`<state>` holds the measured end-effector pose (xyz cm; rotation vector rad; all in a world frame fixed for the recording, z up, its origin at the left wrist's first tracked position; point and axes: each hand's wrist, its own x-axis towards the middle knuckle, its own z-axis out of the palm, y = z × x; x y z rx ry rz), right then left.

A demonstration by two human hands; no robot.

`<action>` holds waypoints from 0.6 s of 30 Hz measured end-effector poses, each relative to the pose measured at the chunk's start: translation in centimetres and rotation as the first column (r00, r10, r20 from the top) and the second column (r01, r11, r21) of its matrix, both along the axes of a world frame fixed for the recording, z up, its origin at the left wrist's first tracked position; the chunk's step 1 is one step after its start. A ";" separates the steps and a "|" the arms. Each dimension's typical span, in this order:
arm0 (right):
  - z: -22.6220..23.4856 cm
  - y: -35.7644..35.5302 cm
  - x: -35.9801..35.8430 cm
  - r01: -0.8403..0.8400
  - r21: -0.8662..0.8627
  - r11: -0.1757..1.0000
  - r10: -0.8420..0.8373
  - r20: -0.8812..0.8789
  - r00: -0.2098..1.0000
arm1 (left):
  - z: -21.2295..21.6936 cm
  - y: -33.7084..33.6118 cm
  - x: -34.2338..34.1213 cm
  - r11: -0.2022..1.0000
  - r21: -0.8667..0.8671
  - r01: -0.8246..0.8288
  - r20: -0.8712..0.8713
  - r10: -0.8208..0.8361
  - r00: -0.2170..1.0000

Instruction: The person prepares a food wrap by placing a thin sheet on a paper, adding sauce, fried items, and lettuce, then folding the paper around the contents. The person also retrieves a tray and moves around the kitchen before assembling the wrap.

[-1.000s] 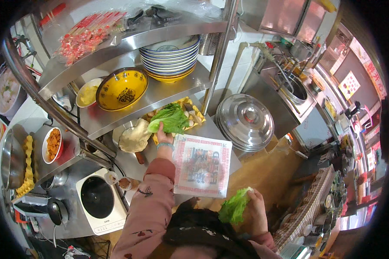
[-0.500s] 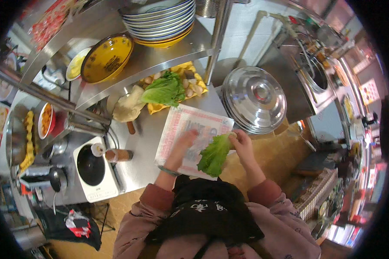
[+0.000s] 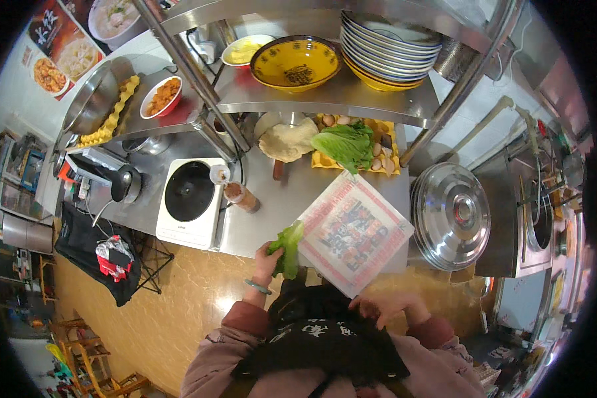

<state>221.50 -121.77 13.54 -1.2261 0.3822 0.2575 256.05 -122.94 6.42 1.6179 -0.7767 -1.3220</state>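
Note:
My left hand [image 3: 265, 261] is closed around a green lettuce leaf [image 3: 290, 251], held low in front of the counter's near edge. The leaf hangs at the left corner of a flat white square package [image 3: 355, 233] with red print. My right hand [image 3: 386, 306] is beside that package's near corner, against my black apron [image 3: 331, 335]. Its fingers are bent but apart, with nothing visible in them; whether it touches the package I cannot tell. Farther back, a head of lettuce [image 3: 345, 147] lies on a yellow egg tray [image 3: 322, 161] holding several eggs.
Left on the counter are a white cooktop [image 3: 169, 229] and a brown-filled bottle [image 3: 242, 198]. Overhead, a steel shelf [image 3: 245, 99] bears a yellow bowl [image 3: 297, 64] and stacked plates [image 3: 388, 56]. Large metal lids [image 3: 448, 215] stand at right.
The lettuce leaf has passed from my right hand to my left, which moved left. My right hand has dropped to the apron. The whole view has turned toward the left.

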 end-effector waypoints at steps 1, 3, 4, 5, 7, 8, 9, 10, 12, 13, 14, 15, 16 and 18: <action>0.1 0.8 1.1 -0.114 0.022 0.993 0.114 0.002 0.993 | -0.9 0.0 1.1 1.000 0.007 -0.022 0.001 0.022 1.000; -0.1 0.9 4.2 -0.173 -0.146 0.974 0.160 -0.097 0.982 | -3.0 -0.6 3.0 0.996 0.068 -0.058 -0.063 0.062 0.996; -0.2 0.3 6.0 -0.250 -0.229 0.941 0.211 -0.183 0.960 | -4.0 -1.3 3.8 0.992 0.097 -0.081 -0.103 0.091 0.990; -0.2 -1.6 7.4 -0.132 -0.352 0.927 0.039 -0.258 0.965 | -5.1 -2.2 4.4 0.997 0.051 -0.057 -0.056 0.060 0.997; 0.3 -6.4 10.5 0.344 -0.596 0.726 -0.520 -0.147 0.842 | -6.6 -3.8 5.1 1.000 0.001 0.014 0.038 -0.014 0.999; 0.5 -9.7 12.3 0.407 -0.806 0.430 -0.611 0.072 0.788 | -6.9 -4.4 5.3 0.997 -0.058 0.041 0.126 -0.034 0.991; 0.8 -12.7 13.9 0.436 -0.853 0.285 -0.653 0.161 0.740 | -7.0 -4.8 5.4 0.994 -0.078 0.074 0.205 -0.057 0.977; 0.8 -15.3 15.9 0.421 -0.891 0.169 -0.714 0.184 0.676 | -6.8 -5.1 5.4 0.993 -0.070 0.097 0.287 -0.073 0.955; 0.8 -20.4 19.4 0.265 -0.957 0.122 -0.686 0.111 0.719 | -5.5 -4.6 5.1 0.962 -0.242 0.130 0.461 -0.004 0.887; 0.4 -22.3 21.3 0.192 -0.980 0.057 -0.667 0.106 0.737 | -4.5 -4.2 4.9 0.936 -0.316 0.154 0.539 0.043 0.841; -0.2 -23.9 23.2 0.177 -0.980 -0.087 -0.602 0.193 0.774 | -3.4 -4.0 4.7 0.894 -0.405 0.189 0.624 0.119 0.773; -1.2 -25.2 25.0 0.101 -0.991 -0.093 -0.629 0.137 0.766 | -2.4 -3.8 4.5 0.897 -0.400 0.189 0.564 0.078 0.822; -2.3 -26.2 26.6 0.049 -0.989 -0.139 -0.637 0.127 0.761 | -1.4 -3.6 4.4 0.889 -0.415 0.193 0.517 0.055 0.854; -4.3 -28.3 28.8 -0.044 -0.978 -0.203 -0.638 0.098 0.764 | 0.3 -3.7 4.4 0.893 -0.400 0.207 0.432 -0.015 0.902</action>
